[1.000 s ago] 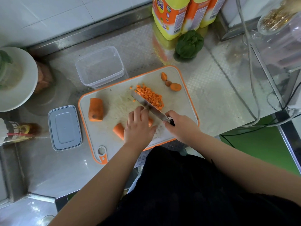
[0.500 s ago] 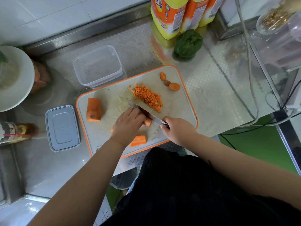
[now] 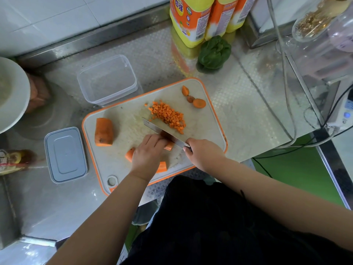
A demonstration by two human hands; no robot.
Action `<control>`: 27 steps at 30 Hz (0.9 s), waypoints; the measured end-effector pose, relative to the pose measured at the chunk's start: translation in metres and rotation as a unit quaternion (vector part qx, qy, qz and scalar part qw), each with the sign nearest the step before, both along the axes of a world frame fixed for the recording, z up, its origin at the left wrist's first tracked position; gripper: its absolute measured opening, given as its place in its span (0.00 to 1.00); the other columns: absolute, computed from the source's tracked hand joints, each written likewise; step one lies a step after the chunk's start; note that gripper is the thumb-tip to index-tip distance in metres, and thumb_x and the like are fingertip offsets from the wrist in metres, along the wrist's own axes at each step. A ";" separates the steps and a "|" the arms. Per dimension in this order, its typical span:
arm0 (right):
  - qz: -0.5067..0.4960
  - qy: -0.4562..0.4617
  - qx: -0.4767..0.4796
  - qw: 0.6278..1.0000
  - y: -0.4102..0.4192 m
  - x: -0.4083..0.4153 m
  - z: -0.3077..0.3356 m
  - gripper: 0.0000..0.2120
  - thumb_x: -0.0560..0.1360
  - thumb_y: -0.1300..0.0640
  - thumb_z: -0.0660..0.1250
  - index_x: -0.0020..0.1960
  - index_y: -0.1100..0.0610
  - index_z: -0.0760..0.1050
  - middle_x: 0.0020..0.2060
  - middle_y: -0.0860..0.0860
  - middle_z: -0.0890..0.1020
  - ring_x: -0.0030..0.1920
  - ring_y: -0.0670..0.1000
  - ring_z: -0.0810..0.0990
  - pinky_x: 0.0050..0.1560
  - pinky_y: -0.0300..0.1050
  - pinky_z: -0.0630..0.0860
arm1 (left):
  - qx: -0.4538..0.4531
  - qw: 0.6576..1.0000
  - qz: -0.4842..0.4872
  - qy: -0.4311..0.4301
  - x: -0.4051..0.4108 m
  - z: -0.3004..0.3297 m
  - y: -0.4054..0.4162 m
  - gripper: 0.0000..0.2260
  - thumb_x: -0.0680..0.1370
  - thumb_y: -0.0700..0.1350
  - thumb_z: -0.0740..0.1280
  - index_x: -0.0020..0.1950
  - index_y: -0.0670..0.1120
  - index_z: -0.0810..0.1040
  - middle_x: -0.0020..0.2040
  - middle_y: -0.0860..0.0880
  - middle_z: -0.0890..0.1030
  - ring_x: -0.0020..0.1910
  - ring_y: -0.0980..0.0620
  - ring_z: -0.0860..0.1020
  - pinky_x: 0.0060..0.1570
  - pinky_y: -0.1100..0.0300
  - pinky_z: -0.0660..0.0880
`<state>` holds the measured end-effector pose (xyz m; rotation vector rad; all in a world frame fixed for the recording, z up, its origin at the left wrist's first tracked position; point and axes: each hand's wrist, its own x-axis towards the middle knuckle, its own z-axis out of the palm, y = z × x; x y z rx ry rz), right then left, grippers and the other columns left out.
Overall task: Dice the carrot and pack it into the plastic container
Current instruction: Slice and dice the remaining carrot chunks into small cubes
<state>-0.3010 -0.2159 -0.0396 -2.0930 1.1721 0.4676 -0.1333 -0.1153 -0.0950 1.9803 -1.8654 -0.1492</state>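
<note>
On the orange-rimmed cutting board (image 3: 210, 119) my left hand (image 3: 148, 154) holds down a carrot piece (image 3: 169, 147) with curled fingers. My right hand (image 3: 202, 153) grips the knife (image 3: 162, 131), whose blade lies across that piece. A pile of diced carrot (image 3: 169, 116) lies just beyond the blade. A thick carrot chunk (image 3: 104, 131) sits at the board's left, a slab (image 3: 162, 167) at its near edge, and carrot ends (image 3: 198, 103) at the far right corner. The clear plastic container (image 3: 107, 79) stands open behind the board with nothing in it.
The container's grey lid (image 3: 65, 154) lies left of the board. Yellow-orange bottles (image 3: 191, 18) and a green vegetable (image 3: 214, 52) stand at the back. A white bowl (image 3: 11, 94) is far left. Cables (image 3: 286, 73) and glass jars (image 3: 321, 25) crowd the right side.
A carrot slab has come to lie at the board's near edge since a second ago. The knife shifted slightly left onto the held piece, and my left hand moved with it.
</note>
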 end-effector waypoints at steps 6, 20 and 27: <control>0.006 -0.011 0.001 1.000 -0.005 0.001 0.011 0.13 0.81 0.49 0.55 0.56 0.55 0.73 0.45 0.56 0.80 0.47 0.59 0.78 0.43 0.48 0.74 | -0.025 1.000 0.010 0.009 -0.001 -0.006 0.003 0.09 0.69 0.33 0.73 0.45 0.44 0.83 0.46 0.48 0.82 0.51 0.49 0.76 0.38 0.58 0.76; 0.056 0.038 0.014 0.998 -0.010 0.018 0.028 0.09 0.79 0.55 0.57 0.53 0.57 0.73 0.49 0.56 0.78 0.50 0.59 0.78 0.42 0.47 0.69 | -0.047 0.996 0.037 0.073 -0.001 -0.018 0.008 0.08 0.72 0.30 0.70 0.44 0.41 0.83 0.49 0.46 0.82 0.49 0.46 0.78 0.45 0.59 0.76; 0.045 0.038 0.026 0.998 -0.004 0.025 0.014 0.11 0.80 0.56 0.57 0.58 0.59 0.72 0.51 0.58 0.79 0.52 0.61 0.78 0.42 0.47 0.69 | -0.055 0.995 0.034 0.072 -0.002 -0.017 0.007 0.07 0.73 0.32 0.69 0.45 0.41 0.83 0.48 0.46 0.82 0.50 0.48 0.77 0.43 0.57 0.77</control>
